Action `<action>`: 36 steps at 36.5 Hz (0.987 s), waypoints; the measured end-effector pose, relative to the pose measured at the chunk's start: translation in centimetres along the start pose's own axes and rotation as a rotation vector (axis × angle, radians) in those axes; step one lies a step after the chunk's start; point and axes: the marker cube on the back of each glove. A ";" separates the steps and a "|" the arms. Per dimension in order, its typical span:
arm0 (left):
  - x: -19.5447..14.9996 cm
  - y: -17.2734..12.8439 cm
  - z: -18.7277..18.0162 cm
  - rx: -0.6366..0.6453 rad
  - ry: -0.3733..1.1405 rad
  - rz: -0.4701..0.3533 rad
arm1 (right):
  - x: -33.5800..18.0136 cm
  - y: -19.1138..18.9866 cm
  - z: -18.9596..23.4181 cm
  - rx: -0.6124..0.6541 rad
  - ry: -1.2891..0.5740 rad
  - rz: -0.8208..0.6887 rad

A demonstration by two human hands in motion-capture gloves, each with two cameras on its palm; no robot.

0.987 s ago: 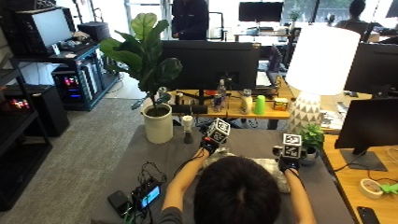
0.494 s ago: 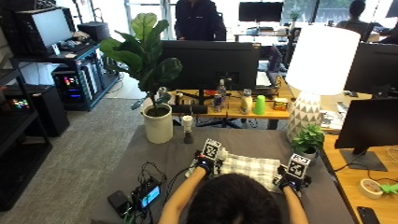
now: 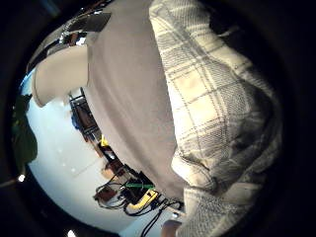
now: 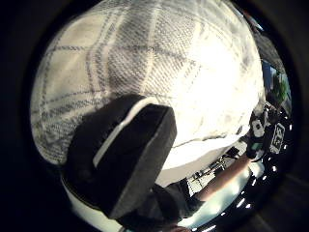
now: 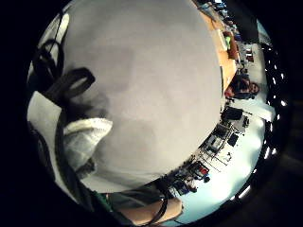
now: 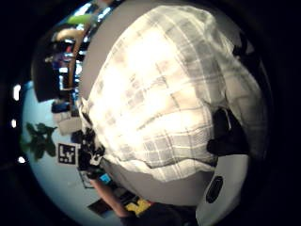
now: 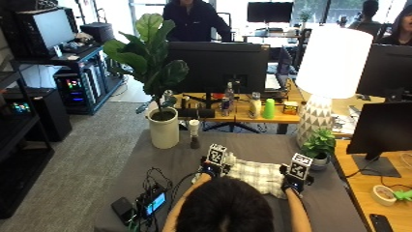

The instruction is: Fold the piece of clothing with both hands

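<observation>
Plaid shirt flat on grey worktop, long axis spanning between hands. Left hand pinching one end, right hand gripping opposite end.

My head hides the near edge of the white-and-grey plaid cloth garment on the grey table. My black-gloved left hand and right hand sit at the garment's two sides, fingers concealed beneath marker blocks. Whether either pinches the garment cannot be told.
</observation>
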 end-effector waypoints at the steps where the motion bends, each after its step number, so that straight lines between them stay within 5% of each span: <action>1: -0.1 0.2 0.0 -0.010 0.008 0.007 | -0.1 0.0 -0.2 0.000 0.002 -0.006; 5: -0.7 0.5 -0.1 -0.011 0.081 0.023 | -0.5 0.1 -1.6 -0.060 -0.089 -0.010; 11: -2.3 0.5 -2.4 0.095 0.265 0.136 | -4.2 -5.2 -4.2 0.008 -0.358 -0.055; 16: -5.5 1.7 -5.7 0.263 0.412 0.043 | -11.8 -2.2 -9.6 0.127 -0.462 -0.197; 20: -9.6 3.4 -8.8 0.492 0.511 -0.055 | -21.1 -4.4 -8.2 0.137 -0.464 -0.356; 25: -13.9 5.5 -11.2 0.755 0.562 -0.116 | -29.6 4.1 -7.2 0.108 -0.497 -0.573; 29: -16.9 7.9 -11.4 0.817 0.598 -0.187 | -34.5 11.1 -5.1 0.023 -0.485 -0.650; 36: -19.8 9.9 -10.7 0.840 0.599 -0.256 | -38.4 16.3 4.4 -0.311 -0.373 -0.621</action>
